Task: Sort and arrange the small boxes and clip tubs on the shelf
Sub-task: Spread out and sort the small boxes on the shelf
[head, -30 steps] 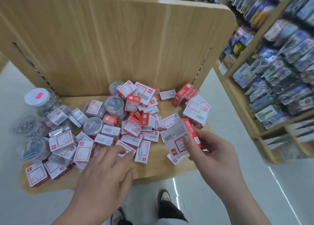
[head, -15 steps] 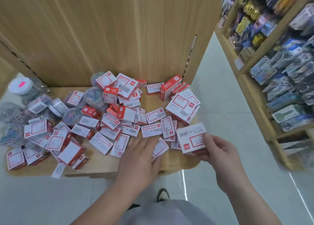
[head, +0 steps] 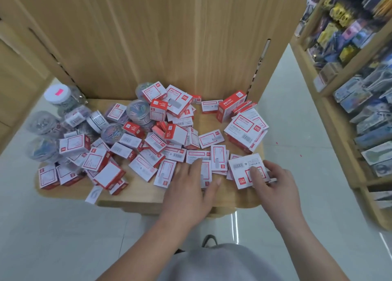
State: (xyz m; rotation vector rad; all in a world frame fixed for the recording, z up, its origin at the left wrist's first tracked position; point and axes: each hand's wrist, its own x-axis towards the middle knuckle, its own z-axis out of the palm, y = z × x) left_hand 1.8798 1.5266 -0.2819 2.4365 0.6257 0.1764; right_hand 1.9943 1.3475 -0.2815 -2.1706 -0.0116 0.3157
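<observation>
White box (head: 241,168) at front right of shelf (head: 137,193).
My right hand (head: 273,184) gripped it; my left hand (head: 191,188) lay flat, fingers straight, on small boxes (head: 218,160). Best: steady those, set it square.

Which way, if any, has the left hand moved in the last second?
Yes: the left hand went rightward along the shelf's front edge, from left of centre to beside the large box that the right hand grips.
</observation>
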